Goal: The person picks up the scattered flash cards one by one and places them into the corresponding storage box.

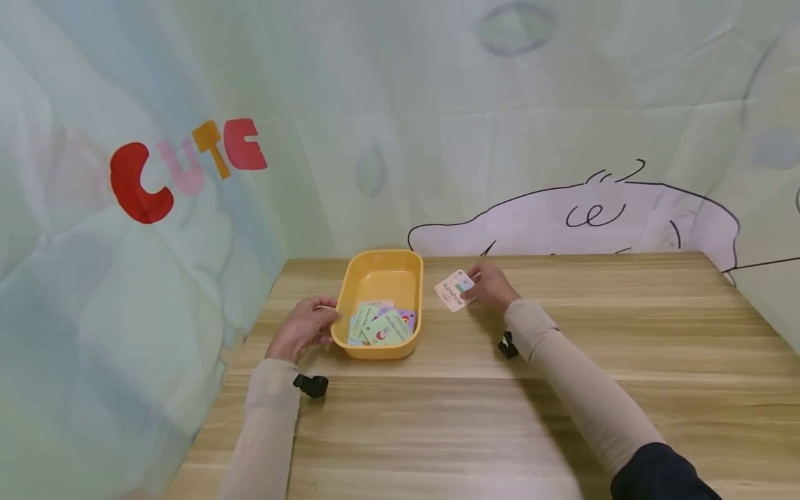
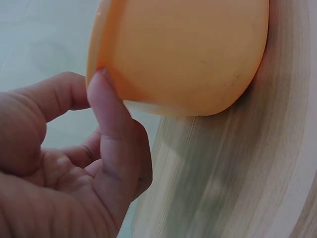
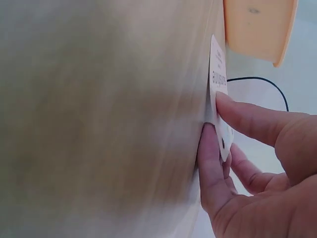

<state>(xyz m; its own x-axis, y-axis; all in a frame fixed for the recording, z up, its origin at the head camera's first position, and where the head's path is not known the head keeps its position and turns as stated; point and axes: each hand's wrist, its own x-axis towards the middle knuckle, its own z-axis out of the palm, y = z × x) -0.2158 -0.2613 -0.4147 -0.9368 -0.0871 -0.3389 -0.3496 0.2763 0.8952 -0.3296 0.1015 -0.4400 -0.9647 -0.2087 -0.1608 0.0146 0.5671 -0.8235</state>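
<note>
A yellow plastic basket (image 1: 375, 353) stands on the table, left of the middle. Several printed cards (image 1: 387, 328) lie overlapping in its near end. My left hand (image 1: 305, 326) is at the basket's left side; in the left wrist view, its thumb and a finger pinch the basket's rim (image 2: 94, 49). To the right of the basket, my right hand (image 1: 494, 286) pinches a pale pink card (image 1: 451, 292) printed "sunshine" by its right edge. Thumb and fingers lie on opposite faces of that card (image 3: 218, 74), close above the table in the right wrist view.
The wooden tabletop (image 1: 475, 430) reaches back to a printed cloth backdrop (image 1: 500, 125). More cloth with the letters "CUTE" (image 1: 144, 187) hangs along the left edge. Black wrist devices (image 1: 312, 386) sit on both forearms.
</note>
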